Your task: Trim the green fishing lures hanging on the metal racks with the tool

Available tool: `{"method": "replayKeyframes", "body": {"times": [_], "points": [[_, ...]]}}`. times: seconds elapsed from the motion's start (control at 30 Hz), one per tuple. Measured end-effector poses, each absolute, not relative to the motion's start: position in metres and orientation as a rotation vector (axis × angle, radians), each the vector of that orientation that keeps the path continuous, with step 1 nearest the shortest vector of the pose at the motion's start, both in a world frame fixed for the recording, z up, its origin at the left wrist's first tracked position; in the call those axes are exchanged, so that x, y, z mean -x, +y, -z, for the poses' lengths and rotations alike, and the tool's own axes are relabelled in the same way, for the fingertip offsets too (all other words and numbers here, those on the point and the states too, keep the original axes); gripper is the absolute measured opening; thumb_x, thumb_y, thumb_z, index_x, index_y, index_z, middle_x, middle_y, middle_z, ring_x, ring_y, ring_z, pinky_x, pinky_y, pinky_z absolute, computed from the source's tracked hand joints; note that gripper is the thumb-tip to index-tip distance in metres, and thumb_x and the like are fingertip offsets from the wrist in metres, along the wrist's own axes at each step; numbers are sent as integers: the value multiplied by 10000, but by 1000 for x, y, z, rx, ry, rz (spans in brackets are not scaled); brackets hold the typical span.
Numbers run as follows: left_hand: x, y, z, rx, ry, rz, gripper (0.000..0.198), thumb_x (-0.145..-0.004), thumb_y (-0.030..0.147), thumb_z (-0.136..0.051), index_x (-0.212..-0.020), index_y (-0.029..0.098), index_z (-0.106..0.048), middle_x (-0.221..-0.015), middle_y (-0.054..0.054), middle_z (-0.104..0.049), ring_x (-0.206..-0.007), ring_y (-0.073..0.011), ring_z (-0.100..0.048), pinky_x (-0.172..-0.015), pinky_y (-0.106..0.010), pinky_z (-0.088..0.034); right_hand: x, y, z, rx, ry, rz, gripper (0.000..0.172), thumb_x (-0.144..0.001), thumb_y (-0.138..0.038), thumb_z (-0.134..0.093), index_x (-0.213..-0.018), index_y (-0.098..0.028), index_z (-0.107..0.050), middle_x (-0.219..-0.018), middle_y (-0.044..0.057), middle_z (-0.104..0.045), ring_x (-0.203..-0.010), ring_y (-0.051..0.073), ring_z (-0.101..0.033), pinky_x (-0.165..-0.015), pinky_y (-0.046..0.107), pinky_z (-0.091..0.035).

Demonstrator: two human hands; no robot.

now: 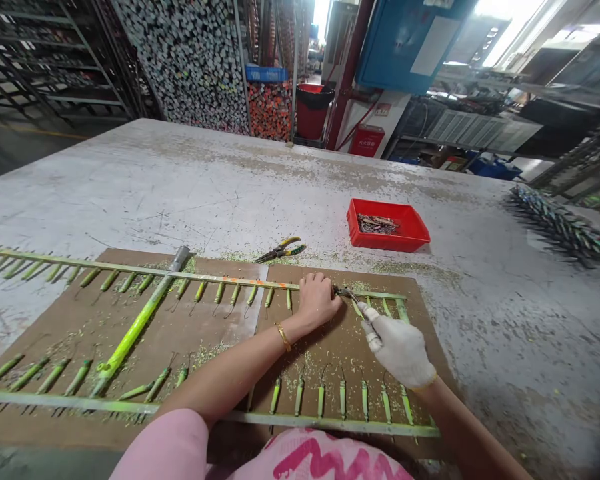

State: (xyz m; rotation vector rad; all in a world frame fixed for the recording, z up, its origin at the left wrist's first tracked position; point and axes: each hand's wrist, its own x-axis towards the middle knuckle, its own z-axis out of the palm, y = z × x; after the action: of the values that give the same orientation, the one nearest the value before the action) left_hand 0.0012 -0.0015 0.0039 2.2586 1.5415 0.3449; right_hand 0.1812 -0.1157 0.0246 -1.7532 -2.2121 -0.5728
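Note:
A long metal rack [220, 279], coated in yellow-green paint, lies across the table with rows of small painted pegs and bent wires along its two bars. My bare left hand [319, 298] is closed over its far bar, right of the middle, a gold bracelet at the wrist. In a white glove, my right hand [397, 347] grips pliers [355, 298]; their jaws meet the far bar just right of my left hand. What the jaws bite on is too small to tell. A painted crossbar [135, 333] joins the two bars on the left.
Brown cardboard [190, 313] covered in paint flakes lies under the rack. Beyond it are loose pliers [281, 250] with yellow-black handles and a red tray [393, 241] of small metal pieces. A bundle of spiky dark parts [560, 223] rests at the table's right.

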Motion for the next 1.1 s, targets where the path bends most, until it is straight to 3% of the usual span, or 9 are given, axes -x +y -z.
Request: {"method": "replayKeyframes", "body": {"times": [0.2,0.33,0.53,0.7,0.87,1.0,1.1], "points": [[-1,-1,-3,-2269,1543,-381,141,-851,320,-619,-783,198,-629,-992,-81,-641,-1037,-269,-528,-868,-414,-384,-183,-119,-25,1714,-2078,579,359,-995,-352,-524,-1277,-226,-707,-711,16,-726,-629,154,-629,-658,283,-388],[-1,-2,-5,-2255,1534,-329,149,-868,334,-611,-811,198,-633,-1029,-83,-644,-1047,-270,-526,-880,-415,-381,-183,-119,-22,1735,-2206,600,344,-984,-291,-499,-1240,-255,-726,-605,-23,-673,-532,146,-568,-583,302,-329],[-2,-2,-5,-2253,1554,-343,135,-872,317,-601,-811,201,-636,-1044,-88,-646,-1062,-275,-524,-886,-421,-377,-183,-119,-23,1677,-2074,616,351,-987,-338,-538,-1267,-218,-713,-726,19,-730,-630,150,-625,-660,285,-388],[-2,-1,-1,-2268,1537,-362,146,-855,334,-618,-790,204,-631,-1017,-84,-645,-1039,-273,-528,-869,-420,-385,-182,-117,-20,1792,-2214,646,347,-984,-290,-509,-1257,-266,-722,-618,-12,-684,-527,140,-560,-578,300,-303],[-1,-1,1,-2278,1539,-404,141,-850,318,-611,-772,202,-625,-999,-83,-645,-1035,-272,-531,-864,-413,-383,-182,-119,-27,1738,-2100,709,352,-1002,-344,-516,-1265,-230,-721,-702,15,-724,-620,158,-624,-645,302,-365],[0,-1,0,-2280,1531,-369,142,-856,329,-608,-801,202,-643,-1017,-88,-642,-1042,-275,-528,-866,-417,-386,-184,-120,-22,1767,-2249,686,346,-984,-294,-521,-1266,-271,-719,-616,-22,-673,-542,151,-579,-578,318,-317],[-1,-1,1,-2282,1532,-375,134,-856,318,-605,-805,201,-648,-1023,-92,-640,-1048,-279,-523,-867,-423,-382,-183,-120,-23,1793,-2108,648,345,-997,-332,-520,-1262,-241,-722,-694,4,-722,-601,149,-621,-617,296,-361]]}}
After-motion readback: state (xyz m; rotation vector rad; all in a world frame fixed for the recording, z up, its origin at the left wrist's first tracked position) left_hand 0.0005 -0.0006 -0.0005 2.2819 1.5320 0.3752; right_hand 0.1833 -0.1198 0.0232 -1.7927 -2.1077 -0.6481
